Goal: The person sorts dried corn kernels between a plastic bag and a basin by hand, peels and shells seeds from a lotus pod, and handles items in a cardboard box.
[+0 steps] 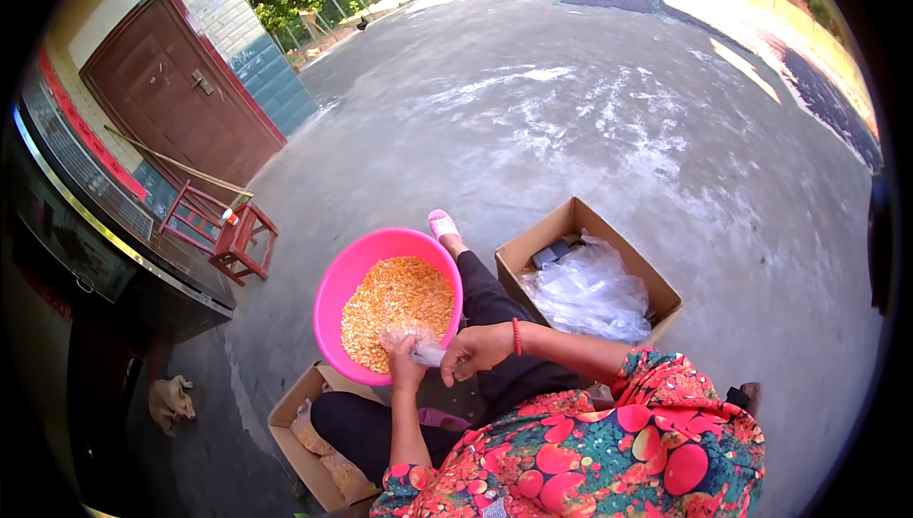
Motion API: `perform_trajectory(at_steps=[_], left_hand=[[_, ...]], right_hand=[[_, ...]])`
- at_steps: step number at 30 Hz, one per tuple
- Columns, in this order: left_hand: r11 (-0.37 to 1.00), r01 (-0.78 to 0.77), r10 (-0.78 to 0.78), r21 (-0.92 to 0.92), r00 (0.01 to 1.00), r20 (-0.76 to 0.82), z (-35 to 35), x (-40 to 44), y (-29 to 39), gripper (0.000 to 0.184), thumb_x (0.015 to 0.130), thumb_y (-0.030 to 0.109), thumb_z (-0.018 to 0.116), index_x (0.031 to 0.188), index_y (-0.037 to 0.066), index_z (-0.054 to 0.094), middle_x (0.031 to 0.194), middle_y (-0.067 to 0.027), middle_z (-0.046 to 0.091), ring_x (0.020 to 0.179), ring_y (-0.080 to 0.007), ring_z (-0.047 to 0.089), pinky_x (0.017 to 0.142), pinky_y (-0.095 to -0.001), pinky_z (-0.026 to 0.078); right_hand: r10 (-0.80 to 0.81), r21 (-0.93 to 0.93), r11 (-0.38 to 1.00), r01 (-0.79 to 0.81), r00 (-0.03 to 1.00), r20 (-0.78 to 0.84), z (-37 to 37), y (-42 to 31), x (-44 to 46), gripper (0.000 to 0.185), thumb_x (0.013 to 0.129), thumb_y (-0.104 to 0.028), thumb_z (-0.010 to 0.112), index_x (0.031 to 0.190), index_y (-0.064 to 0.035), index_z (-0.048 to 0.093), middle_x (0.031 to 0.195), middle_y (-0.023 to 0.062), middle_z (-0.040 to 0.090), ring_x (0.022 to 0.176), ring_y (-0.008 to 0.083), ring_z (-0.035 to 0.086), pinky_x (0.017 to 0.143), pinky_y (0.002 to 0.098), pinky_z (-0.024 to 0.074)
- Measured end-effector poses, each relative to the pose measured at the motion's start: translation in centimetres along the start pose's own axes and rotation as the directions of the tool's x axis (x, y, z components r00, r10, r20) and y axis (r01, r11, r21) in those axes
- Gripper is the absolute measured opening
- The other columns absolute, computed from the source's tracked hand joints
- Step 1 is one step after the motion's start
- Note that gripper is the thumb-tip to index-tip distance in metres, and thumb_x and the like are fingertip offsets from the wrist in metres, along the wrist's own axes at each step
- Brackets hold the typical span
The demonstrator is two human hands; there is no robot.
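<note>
A clear plastic bag point(428, 354) is stretched between my hands at the near rim of a pink basin point(328, 304). The basin holds a heap of yellow corn kernels point(395, 299). My left hand point(407, 363) is closed on the bag, just over the kernels; whether any kernels are in the bag is hard to make out. My right hand point(482, 351), with a red bead bracelet point(516, 336) at the wrist, is curled closed at the bag's other end. Its fingertips are partly hidden.
At the right stands a cardboard box point(656, 328) with clear plastic bags point(590, 290) and a dark object point(550, 254). Another cardboard box point(285, 423) with filled bags point(338, 470) sits by my left leg. A dog point(171, 402) lies left, below a red wooden chair point(245, 242).
</note>
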State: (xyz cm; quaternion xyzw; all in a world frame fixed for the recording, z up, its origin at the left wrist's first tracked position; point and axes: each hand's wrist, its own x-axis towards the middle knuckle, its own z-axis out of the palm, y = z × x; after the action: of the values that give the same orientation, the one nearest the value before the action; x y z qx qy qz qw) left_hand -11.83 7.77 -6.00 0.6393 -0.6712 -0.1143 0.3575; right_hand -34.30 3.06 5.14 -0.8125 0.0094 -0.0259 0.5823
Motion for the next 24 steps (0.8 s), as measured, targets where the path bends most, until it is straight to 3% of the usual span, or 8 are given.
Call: perform_trajectory(at_steps=[1, 3, 5, 7, 11, 13, 22, 24], left_hand=[[1.0, 0.017, -0.017, -0.022, 1.0, 0.023, -0.2, 0.1, 0.6, 0.025, 0.06, 0.006, 0.067, 0.084, 0.005, 0.061, 0.078, -0.0147, 0.061, 0.078, -0.0309, 0.06, 0.068, -0.0355, 0.047], [0.999, -0.006, 0.006, 0.039, 1.0, 0.006, -0.1, -0.3, 0.4, 0.021, 0.063, 0.006, 0.065, 0.083, 0.004, 0.061, 0.08, -0.0145, 0.061, 0.078, -0.0295, 0.06, 0.068, -0.0342, 0.047], [0.944, 0.125, -0.145, -0.307, 0.988, -0.045, 0.9, -0.6, -2.2, 0.02, 0.065, 0.009, 0.064, 0.084, 0.004, 0.06, 0.077, -0.0146, 0.062, 0.076, -0.0292, 0.061, 0.066, -0.0339, 0.047], [0.974, 0.123, -0.132, -0.192, 0.991, -0.034, -0.3, -0.4, 0.0, 0.02, 0.066, 0.011, 0.064, 0.085, 0.003, 0.061, 0.077, -0.0154, 0.062, 0.075, -0.0296, 0.061, 0.065, -0.0342, 0.047], [0.989, 0.146, -0.146, 0.024, 0.989, -0.009, -0.2, 0.2, 1.7, 0.023, 0.068, 0.011, 0.063, 0.09, 0.003, 0.063, 0.079, -0.0155, 0.064, 0.075, -0.0295, 0.062, 0.066, -0.0366, 0.048], [0.99, 0.116, -0.116, 0.077, 0.993, -0.009, -0.4, 0.3, 2.9, 0.023, 0.067, 0.011, 0.064, 0.089, 0.005, 0.064, 0.08, -0.0162, 0.063, 0.077, -0.0314, 0.062, 0.067, -0.0371, 0.048], [0.976, 0.176, -0.178, 0.129, 0.984, 0.002, -0.6, 0.1, 3.3, 0.027, 0.064, 0.01, 0.061, 0.091, 0.005, 0.063, 0.085, -0.0186, 0.062, 0.083, -0.0345, 0.059, 0.073, -0.0386, 0.047], [0.941, 0.006, 0.04, 0.338, 0.991, -0.127, 0.1, -0.2, 1.8, 0.03, 0.065, 0.009, 0.059, 0.094, 0.004, 0.062, 0.087, -0.0201, 0.062, 0.085, -0.0357, 0.058, 0.075, -0.0384, 0.046]], right_hand=[[0.0, 0.002, 1.0, 0.0, 1.0, -0.007, 0.2, 0.2, 0.0, 0.025, 0.08, -0.011, 0.056, 0.104, -0.0077, 0.058, 0.07, 0.001, 0.056, 0.065, 0.0104, 0.053, 0.058, 0.0274, 0.0438], [0.085, 0.353, 0.93, -0.104, 0.994, 0.07, 0.5, -0.2, 0.4, 0.025, 0.08, -0.009, 0.054, 0.105, -0.0048, 0.057, 0.07, 0.0, 0.053, 0.065, 0.01, 0.051, 0.058, 0.0275, 0.0435], [0.012, 0.355, 0.935, -0.007, 1.0, -0.014, 1.1, 0.1, 0.9, 0.027, 0.078, -0.007, 0.054, 0.105, -0.0058, 0.055, 0.07, 0.0007, 0.051, 0.063, 0.0109, 0.05, 0.057, 0.0283, 0.0431], [-0.176, -0.124, 0.982, 0.145, 0.94, -0.294, 1.2, 0.2, 1.0, 0.031, 0.075, -0.005, 0.055, 0.105, -0.008, 0.053, 0.068, 0.0035, 0.051, 0.062, 0.0129, 0.051, 0.055, 0.0295, 0.0422], [-0.203, -0.448, 0.879, -0.164, 0.721, -0.663, -0.1, 1.5, 0.3, 0.038, 0.068, -0.004, 0.054, 0.106, -0.0078, 0.051, 0.075, 0.015, 0.058, 0.069, 0.0314, 0.06, 0.063, 0.039, 0.0473], [-0.178, -0.442, 0.855, -0.269, 0.649, -0.74, -0.6, 2.6, -0.3, 0.032, 0.07, -0.005, 0.053, 0.102, -0.0077, 0.052, 0.082, 0.0142, 0.059, 0.077, 0.032, 0.06, 0.067, 0.0402, 0.0476], [-0.133, -0.425, 0.857, -0.29, 0.673, -0.728, -0.6, 7.0, -1.1, 0.018, 0.071, -0.004, 0.054, 0.09, -0.0056, 0.052, 0.089, 0.0135, 0.054, 0.08, 0.0325, 0.058, 0.069, 0.0403, 0.0472], [-0.127, -0.346, 0.901, -0.26, 0.605, -0.786, 0.1, 8.8, -0.9, 0.026, 0.07, -0.002, 0.052, 0.095, -0.0062, 0.053, 0.098, 0.0148, 0.052, 0.087, 0.0325, 0.056, 0.072, 0.0407, 0.0461]])
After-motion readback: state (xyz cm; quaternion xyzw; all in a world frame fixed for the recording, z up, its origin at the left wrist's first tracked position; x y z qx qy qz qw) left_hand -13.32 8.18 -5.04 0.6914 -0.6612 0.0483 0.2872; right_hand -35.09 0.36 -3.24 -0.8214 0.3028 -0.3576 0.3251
